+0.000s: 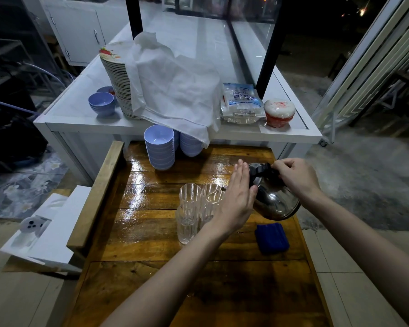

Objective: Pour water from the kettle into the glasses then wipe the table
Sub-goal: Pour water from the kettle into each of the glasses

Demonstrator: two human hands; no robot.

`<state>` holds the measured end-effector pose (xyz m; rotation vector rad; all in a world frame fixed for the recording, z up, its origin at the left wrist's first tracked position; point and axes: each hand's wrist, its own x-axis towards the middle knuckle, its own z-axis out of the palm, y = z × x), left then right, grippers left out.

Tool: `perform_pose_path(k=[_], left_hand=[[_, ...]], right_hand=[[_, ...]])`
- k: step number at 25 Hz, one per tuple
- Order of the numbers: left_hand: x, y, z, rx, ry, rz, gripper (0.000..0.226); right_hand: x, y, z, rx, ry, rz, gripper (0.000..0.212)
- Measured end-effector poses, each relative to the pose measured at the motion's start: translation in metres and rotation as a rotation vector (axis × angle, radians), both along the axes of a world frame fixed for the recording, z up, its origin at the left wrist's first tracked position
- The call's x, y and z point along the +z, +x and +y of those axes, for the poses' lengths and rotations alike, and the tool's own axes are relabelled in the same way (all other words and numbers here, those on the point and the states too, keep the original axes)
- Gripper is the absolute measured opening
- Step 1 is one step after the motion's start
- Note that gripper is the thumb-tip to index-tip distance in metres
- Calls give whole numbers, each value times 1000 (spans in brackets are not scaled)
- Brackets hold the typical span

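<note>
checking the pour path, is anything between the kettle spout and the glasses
Nothing visible blocks it. The kettle is tilted toward the glasses, held by the right hand at its handle; the left hand lies flat against its side, partly hiding the spout from the camera.

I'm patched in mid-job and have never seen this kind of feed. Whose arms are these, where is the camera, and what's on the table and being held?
There is no machine: these are a person's bare arms, seen by one wide camera on their head looking forward and down. The right hand grips the black handle of a steel kettle, tilted toward a cluster of clear glasses. The left hand rests flat against the kettle's side. They stand on a wet-looking wooden table, with a folded blue cloth near the kettle and stacked blue bowls at the far end. Whether water is flowing cannot be seen.
</note>
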<state>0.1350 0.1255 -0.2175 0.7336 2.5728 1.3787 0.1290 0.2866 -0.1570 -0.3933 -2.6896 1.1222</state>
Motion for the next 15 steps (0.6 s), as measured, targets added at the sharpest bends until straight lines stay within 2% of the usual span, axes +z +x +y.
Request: perform_pose_path(k=[12, 15], left_hand=[[-2, -1, 5, -2, 0, -10, 61], [2, 0, 5, -4, -13, 7, 60]], right_hand=[[0, 0, 3, -11, 29, 18, 37], [0, 3, 5, -19, -43, 18, 36]])
